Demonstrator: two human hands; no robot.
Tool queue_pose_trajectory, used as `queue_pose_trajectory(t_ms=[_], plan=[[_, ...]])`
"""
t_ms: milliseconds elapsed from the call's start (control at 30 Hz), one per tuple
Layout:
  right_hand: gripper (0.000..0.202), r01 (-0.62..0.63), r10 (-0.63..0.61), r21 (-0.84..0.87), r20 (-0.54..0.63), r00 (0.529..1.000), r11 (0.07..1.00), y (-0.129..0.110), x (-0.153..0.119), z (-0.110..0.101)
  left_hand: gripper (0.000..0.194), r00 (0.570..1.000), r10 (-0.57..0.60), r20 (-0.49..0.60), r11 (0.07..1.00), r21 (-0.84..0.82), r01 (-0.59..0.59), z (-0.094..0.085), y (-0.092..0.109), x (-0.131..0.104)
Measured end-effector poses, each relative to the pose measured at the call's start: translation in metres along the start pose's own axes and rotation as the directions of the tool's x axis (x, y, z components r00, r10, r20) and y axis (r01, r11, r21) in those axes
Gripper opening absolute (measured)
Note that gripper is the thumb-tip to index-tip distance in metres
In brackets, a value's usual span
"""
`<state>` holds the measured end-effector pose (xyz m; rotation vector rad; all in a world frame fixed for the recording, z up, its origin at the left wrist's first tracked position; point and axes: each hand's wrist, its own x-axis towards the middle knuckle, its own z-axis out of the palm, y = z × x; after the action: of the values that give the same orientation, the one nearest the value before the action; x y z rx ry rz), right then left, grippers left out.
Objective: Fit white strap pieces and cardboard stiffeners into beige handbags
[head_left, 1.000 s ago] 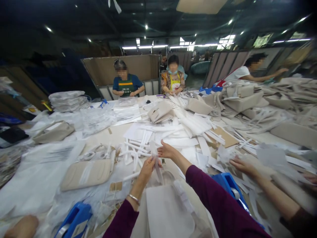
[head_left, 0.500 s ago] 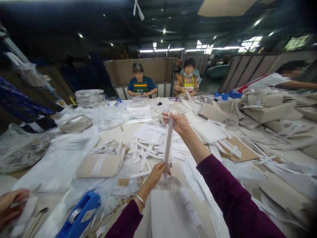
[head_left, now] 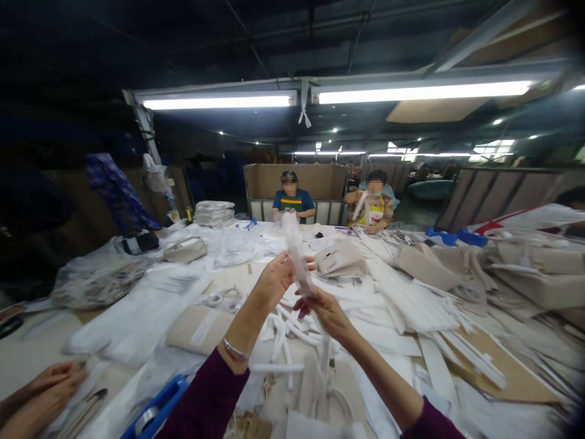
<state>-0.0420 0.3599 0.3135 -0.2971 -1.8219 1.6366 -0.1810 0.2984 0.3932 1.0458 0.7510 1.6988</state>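
Note:
A long translucent white strip (head_left: pixel 297 253) stands up between my hands, its lower part trailing down to a beige item near the table's front. My left hand (head_left: pixel 276 277), with a bracelet at the wrist, grips its upper part from the left. Lower down, my right hand (head_left: pixel 326 308) closes round the strip from the right. White tubular strips (head_left: pixel 281 341) lie beneath my hands. Left of them rests a beige folded piece (head_left: pixel 201 329) with a pale band across it.
A blue tape dispenser (head_left: pixel 158 405) sits at the front left, beside another person's hands (head_left: pixel 57 381). Beige fabric pieces (head_left: pixel 530 274) pile up at the right, near brown cardboard (head_left: pixel 516 372). Two people (head_left: pixel 292 201) work across the table.
My left hand has risen to the strip's upper part, and my right hand has moved down below it. The view has tilted up, and a beige packed piece now shows behind the strip.

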Motion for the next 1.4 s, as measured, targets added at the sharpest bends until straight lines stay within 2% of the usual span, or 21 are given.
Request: queue_pose_trajectory(t_ms=[67,133,200,333,433,500,600,667,700,833,900,967,1067,1167,1300,1400], plan=[[0.028,-0.029,0.032,-0.044,0.071,0.997,0.999,0.004,-0.008,0.009,0.035,0.995,0.063,-0.077,0.998,-0.001,-0.063,0.009,0.014,-0.007],[0.027,-0.019,0.037,-0.118,0.155,0.987,0.993,-0.005,-0.011,0.012,0.030,0.983,0.124,-0.134,0.992,0.006,-0.124,0.014,0.019,-0.020],[0.028,0.033,0.009,-0.189,0.216,0.976,0.982,-0.027,-0.008,0.014,0.027,0.976,0.159,-0.152,0.987,0.028,-0.156,0.017,0.019,-0.035],[0.054,0.104,-0.059,-0.180,0.243,0.968,0.978,-0.073,-0.004,0.027,0.028,0.954,0.222,-0.201,0.974,-0.003,-0.227,0.024,0.018,-0.060],[0.059,0.024,0.005,-0.172,0.171,0.985,0.985,-0.078,-0.014,0.052,0.033,0.920,0.284,-0.270,0.949,-0.057,-0.309,0.031,0.018,-0.073],[0.060,-0.032,0.043,-0.223,0.042,0.998,0.974,-0.071,-0.026,0.067,0.038,0.900,0.303,-0.314,0.939,-0.066,-0.339,0.035,0.015,-0.079],[0.066,-0.031,-0.007,-0.298,-0.128,0.992,0.954,-0.061,-0.042,0.080,0.041,0.896,0.283,-0.342,0.947,-0.050,-0.318,0.042,0.007,-0.088],[0.071,-0.018,-0.033,-0.317,-0.156,0.987,0.948,-0.060,-0.047,0.079,0.042,0.903,0.267,-0.337,0.954,-0.038,-0.297,0.047,0.002,-0.095],[0.072,-0.013,-0.030,-0.321,-0.128,0.991,0.947,-0.061,-0.047,0.077,0.042,0.910,0.256,-0.326,0.959,-0.033,-0.282,0.049,0.000,-0.098],[0.064,0.084,-0.059,-0.354,0.082,0.995,0.931,-0.083,-0.039,0.060,0.041,0.902,0.284,-0.325,0.958,0.053,-0.282,0.051,0.000,-0.107],[0.062,0.151,-0.140,-0.392,0.057,0.989,0.907,-0.107,-0.030,0.050,0.043,0.895,0.299,-0.329,0.954,0.119,-0.275,0.051,-0.001,-0.108],[0.059,0.175,-0.198,-0.390,-0.020,0.980,0.904,-0.136,-0.021,0.042,0.047,0.928,0.249,-0.276,0.964,0.159,-0.211,0.053,-0.007,-0.108],[0.038,0.181,-0.221,-0.349,-0.076,0.972,0.919,-0.180,-0.010,0.036,0.055,0.977,0.146,-0.153,0.978,0.169,-0.119,0.057,-0.019,-0.105],[0.023,0.201,-0.261,-0.451,-0.075,0.962,0.870,-0.210,-0.006,0.037,0.057,0.989,0.114,-0.098,0.982,0.161,-0.098,0.064,-0.028,-0.103],[0.027,0.206,-0.199,-0.558,0.073,0.977,0.804,-0.220,-0.004,0.041,0.052,0.983,0.125,-0.136,0.979,0.178,-0.100,0.067,-0.028,-0.100],[0.030,0.210,-0.211,-0.606,0.070,0.975,0.767,-0.217,-0.001,0.039,0.049,0.987,0.113,-0.113,0.976,0.199,-0.089,0.064,-0.029,-0.096]])
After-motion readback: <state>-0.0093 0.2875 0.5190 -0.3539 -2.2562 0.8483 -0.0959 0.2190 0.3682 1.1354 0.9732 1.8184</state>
